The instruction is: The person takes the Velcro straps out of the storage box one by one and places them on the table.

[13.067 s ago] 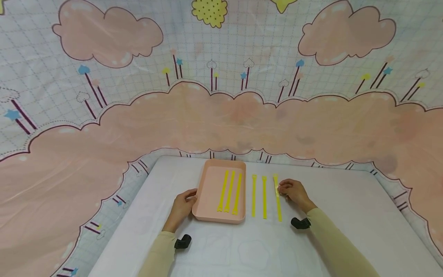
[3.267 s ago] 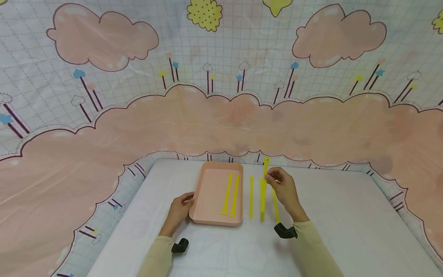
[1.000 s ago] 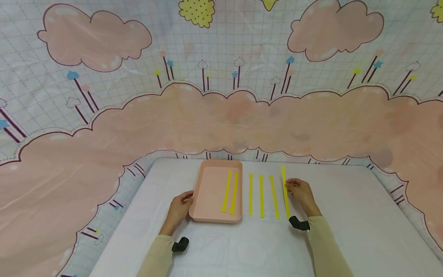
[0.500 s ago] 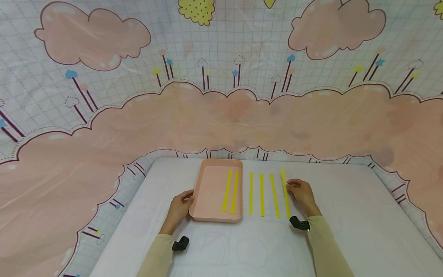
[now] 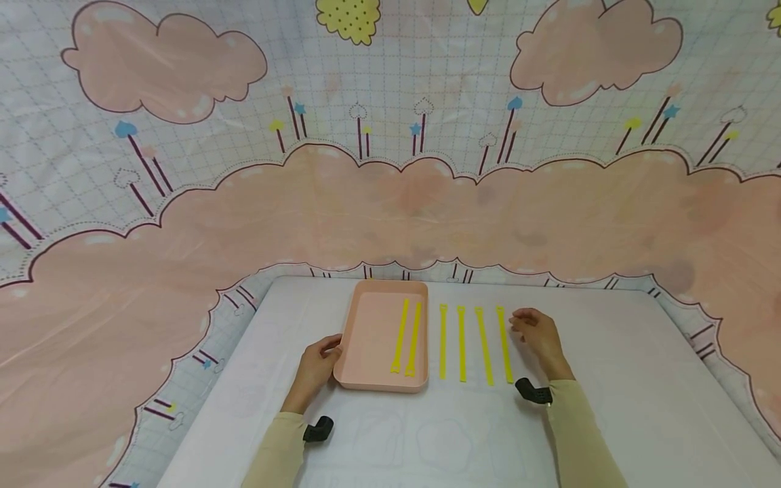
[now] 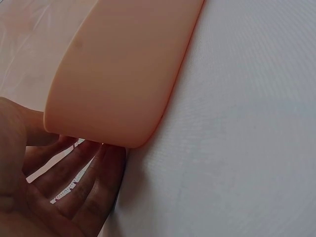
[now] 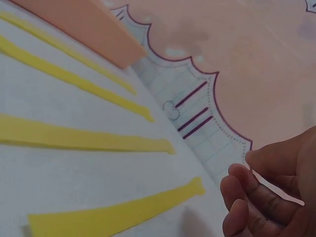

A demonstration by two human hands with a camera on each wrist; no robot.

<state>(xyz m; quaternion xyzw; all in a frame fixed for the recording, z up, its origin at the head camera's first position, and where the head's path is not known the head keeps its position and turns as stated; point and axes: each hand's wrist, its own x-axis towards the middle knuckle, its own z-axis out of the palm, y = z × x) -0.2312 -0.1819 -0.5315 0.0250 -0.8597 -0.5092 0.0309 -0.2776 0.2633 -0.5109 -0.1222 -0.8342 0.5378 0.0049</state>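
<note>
My left hand (image 5: 317, 369) rests at the left side of a pink rectangular tray (image 5: 366, 379). In the left wrist view its fairly straight fingers (image 6: 94, 180) touch the tray's outer wall (image 6: 118, 84). Two narrow yellow strips with notched ends (image 5: 400, 335) lie in the tray. To its right, several similar strips stand in a row on the table, lengthwise away from me. Just right of the rightmost yellow strip (image 5: 505, 346) is my right hand (image 5: 539, 339), its loosely bent fingers holding nothing. The right wrist view shows them apart from that strip (image 7: 123, 212).
A white-covered table (image 5: 427, 440) carries the tray and strips. Behind it hangs a patterned cloth backdrop (image 5: 415, 210) with pink clouds. A black device (image 5: 318, 429) sits on the left wrist and another black device (image 5: 533, 391) on the right.
Over the past seconds one strip left the tray and my right hand laid it at the row's right end. It has now let go and drawn slightly right. The left hand stays at the tray.
</note>
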